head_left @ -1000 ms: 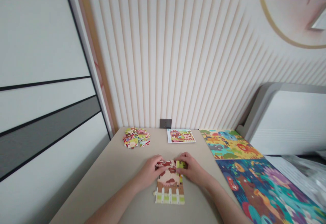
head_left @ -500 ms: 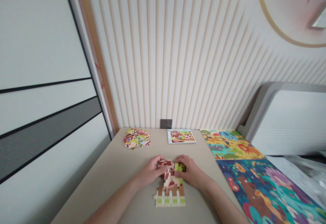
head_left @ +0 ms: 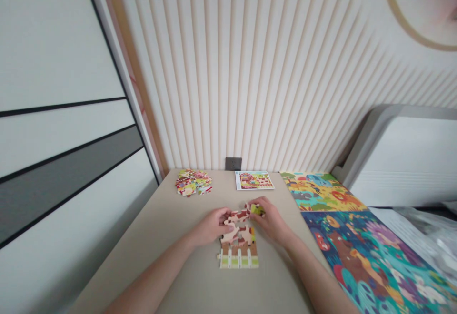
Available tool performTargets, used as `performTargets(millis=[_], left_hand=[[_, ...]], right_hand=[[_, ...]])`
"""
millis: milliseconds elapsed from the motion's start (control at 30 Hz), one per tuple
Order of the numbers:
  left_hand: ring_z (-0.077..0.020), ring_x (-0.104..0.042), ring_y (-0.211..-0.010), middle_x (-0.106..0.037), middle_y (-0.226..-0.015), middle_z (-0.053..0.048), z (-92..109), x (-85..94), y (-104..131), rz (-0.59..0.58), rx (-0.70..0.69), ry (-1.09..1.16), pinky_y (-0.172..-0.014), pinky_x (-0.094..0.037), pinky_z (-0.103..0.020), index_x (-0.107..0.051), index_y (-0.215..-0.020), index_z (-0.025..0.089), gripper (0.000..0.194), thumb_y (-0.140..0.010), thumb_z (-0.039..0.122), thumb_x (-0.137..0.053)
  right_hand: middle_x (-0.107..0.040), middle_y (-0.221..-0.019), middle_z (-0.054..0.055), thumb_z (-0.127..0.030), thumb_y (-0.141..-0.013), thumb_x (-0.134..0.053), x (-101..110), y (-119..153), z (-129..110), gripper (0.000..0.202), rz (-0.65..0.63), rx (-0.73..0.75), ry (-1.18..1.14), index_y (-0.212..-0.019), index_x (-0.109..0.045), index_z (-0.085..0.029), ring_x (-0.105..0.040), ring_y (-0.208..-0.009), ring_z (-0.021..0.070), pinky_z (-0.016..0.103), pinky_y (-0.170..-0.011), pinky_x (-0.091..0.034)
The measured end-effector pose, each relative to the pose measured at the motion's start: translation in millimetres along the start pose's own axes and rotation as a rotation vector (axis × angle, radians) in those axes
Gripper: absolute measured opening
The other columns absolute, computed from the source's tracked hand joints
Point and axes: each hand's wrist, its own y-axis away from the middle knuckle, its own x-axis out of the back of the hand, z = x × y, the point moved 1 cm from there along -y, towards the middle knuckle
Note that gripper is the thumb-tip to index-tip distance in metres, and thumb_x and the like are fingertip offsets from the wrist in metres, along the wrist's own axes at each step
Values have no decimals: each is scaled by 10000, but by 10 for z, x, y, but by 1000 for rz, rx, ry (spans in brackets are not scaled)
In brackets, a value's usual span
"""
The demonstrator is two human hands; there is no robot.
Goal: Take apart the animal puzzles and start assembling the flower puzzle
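In the head view, a partly joined jigsaw section [head_left: 239, 247] lies on the table, with a white fence strip along its near edge and brown-patched cream pieces above. My left hand [head_left: 213, 227] grips a brown-and-cream puzzle piece [head_left: 238, 216] at the section's upper left, its thumb lying over the cream part. At the upper right, my right hand [head_left: 270, 218] pinches a green puzzle piece [head_left: 255, 209], which has a brown-and-cream bit at its left end. My fingers partly cover both pieces, so whether they interlock is unclear.
A heap of loose puzzle pieces [head_left: 193, 182] lies at the table's back left. A picture card [head_left: 254, 181] of a farm scene is at the back middle. Two colourful pictures, a yellow animal one [head_left: 319, 192] and a dark blue one [head_left: 374, 261], cover the right side.
My right hand has moved away from me and slightly right with the green piece. The cream pieces, tilted over the section before, now lie flatter in line with the fence strip. The view has tilted down.
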Motion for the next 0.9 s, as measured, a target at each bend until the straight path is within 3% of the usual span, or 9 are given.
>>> performTargets(millis=[100,167,267,367,500,600,767,900], left_hand=[[-254,-688,-992,-715,-1072,-87,17,69,-20,120,-30,-56,-838,-537,-350,-623,-1047,151,398,-795,427,-760],[-250,-704,-927,-731,-1007,-84,49,105,-25,206,-53,-70,-786,-548,-339,-624,-1009,146,395,-802,458,-751],[-252,-725,-857,-743,-993,-89,108,127,-24,291,-71,28,-706,-568,-340,-603,-1022,159,423,-831,522,-706],[-272,-738,-882,-746,-1037,-96,146,122,-19,333,-81,98,-630,-575,-322,-582,-1032,180,437,-840,559,-683],[-275,-745,-890,-748,-1060,-104,141,90,-19,350,-68,69,-563,-548,-280,-582,-1022,186,442,-843,581,-665],[-270,-746,-889,-749,-1072,-100,141,54,-13,329,-68,77,-589,-557,-289,-586,-1002,192,430,-844,585,-659],[-245,-747,-794,-765,-980,-82,157,34,10,338,-69,-6,-513,-502,-246,-605,-996,187,433,-845,590,-653],[-229,-743,-736,-765,-953,-75,134,25,14,311,-47,-33,-521,-502,-250,-613,-1017,190,436,-858,594,-634]], right_hand=[[-670,-1059,54,-308,-822,-672,89,-14,-9,478,41,-98,-60,-1284,-607,-205,-619,-969,220,350,-894,-487],[-682,-1030,41,-364,-821,-691,104,8,-37,564,-80,-132,-109,-1348,-578,-198,-626,-933,218,347,-861,-503],[-672,-1067,38,-413,-776,-754,59,83,-110,538,-365,-57,-103,-1271,-661,-222,-624,-954,224,334,-860,-505],[-626,-1119,55,-407,-690,-838,-2,158,-173,559,-468,47,10,-1208,-702,-246,-598,-1019,232,321,-916,-475],[-596,-1123,49,-391,-638,-876,-35,196,-167,541,-439,37,127,-1132,-702,-259,-567,-1032,228,328,-933,-439],[-615,-1046,27,-380,-613,-884,-37,207,-129,500,-424,1,144,-1050,-687,-239,-568,-932,204,294,-829,-443],[-656,-836,-32,-317,-747,-765,-37,205,-109,389,-435,-99,4,-1096,-615,-235,-579,-735,152,230,-635,-424],[-701,-986,16,-289,-817,-685,18,104,-75,427,-144,-64,29,-1233,-598,-248,-635,-876,188,292,-791,-475]])
